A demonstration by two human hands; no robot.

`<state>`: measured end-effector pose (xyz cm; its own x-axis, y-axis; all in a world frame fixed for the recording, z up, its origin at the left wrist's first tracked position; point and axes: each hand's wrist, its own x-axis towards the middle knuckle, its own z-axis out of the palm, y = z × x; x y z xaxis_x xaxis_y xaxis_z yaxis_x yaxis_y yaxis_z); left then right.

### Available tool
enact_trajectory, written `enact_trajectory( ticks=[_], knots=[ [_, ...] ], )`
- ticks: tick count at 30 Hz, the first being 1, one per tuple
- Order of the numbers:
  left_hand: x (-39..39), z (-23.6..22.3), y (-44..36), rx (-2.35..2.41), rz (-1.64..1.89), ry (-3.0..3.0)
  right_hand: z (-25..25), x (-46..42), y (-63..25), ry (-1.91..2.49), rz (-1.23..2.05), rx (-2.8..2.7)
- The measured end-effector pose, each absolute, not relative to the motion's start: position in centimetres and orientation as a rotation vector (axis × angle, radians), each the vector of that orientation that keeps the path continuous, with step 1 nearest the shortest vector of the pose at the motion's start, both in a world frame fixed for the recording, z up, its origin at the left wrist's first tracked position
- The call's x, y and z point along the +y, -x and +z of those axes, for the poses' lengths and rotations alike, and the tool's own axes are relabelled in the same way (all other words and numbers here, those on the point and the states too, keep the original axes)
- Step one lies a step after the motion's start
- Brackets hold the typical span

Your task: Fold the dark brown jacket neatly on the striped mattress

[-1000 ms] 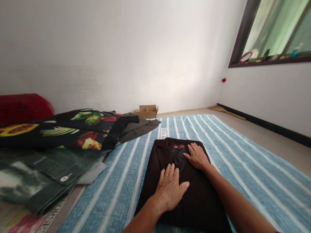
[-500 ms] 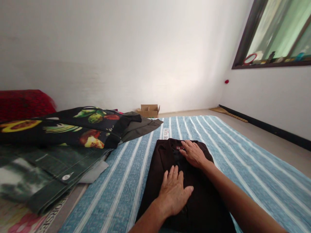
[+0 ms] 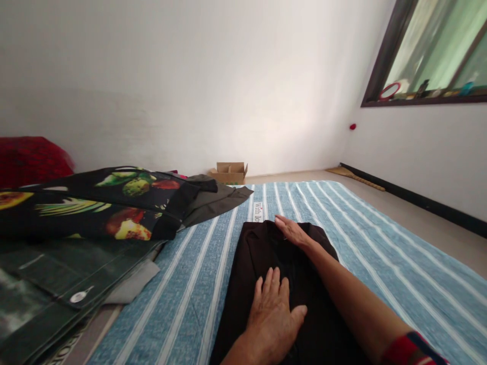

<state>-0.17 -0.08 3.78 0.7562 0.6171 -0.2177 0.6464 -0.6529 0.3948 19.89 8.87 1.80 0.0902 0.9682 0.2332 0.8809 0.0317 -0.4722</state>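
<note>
A dark brown jacket (image 3: 243,294), folded into a long block, lies on the blue-and-white striped sheet (image 3: 198,284) in front of me. My left hand (image 3: 272,309) rests flat on its front, fingers stretched and thumb out to the side. At the far end, my right hand (image 3: 292,230) lies across the jacket's collar with its fingers extended and close together. The thumb of that hand is mostly hidden against the collar. A red checked cuff shows on my right forearm.
To the left lies a pile of clothes with a black fruit-print garment (image 3: 133,195) above a dark green denim one (image 3: 76,274). Beyond the sheet stands an open cardboard box (image 3: 228,175) by the wall. A straw broom (image 3: 353,175) lies along the right skirting.
My right hand has moved up and slightly left to the collar's edge and turned more side-on, covering the label. My left hand stays flat on the jacket. The view has shifted slightly.
</note>
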Motion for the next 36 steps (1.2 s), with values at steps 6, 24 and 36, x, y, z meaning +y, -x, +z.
enact_trajectory(
  ticks=[6,24,36],
  knots=[
    [-0.1,4.4,0.2,0.964,-0.094,-2.493,4.4,8.6,-20.3,1.782,0.206,-1.768],
    [0.1,4.5,-0.2,0.989,-0.148,-2.557,2.0,8.3,-14.4,1.978,0.135,-2.006],
    [-0.1,3.8,0.1,0.967,-0.047,-2.654,2.6,-1.8,-17.0,2.249,-0.029,-1.760]
  ],
)
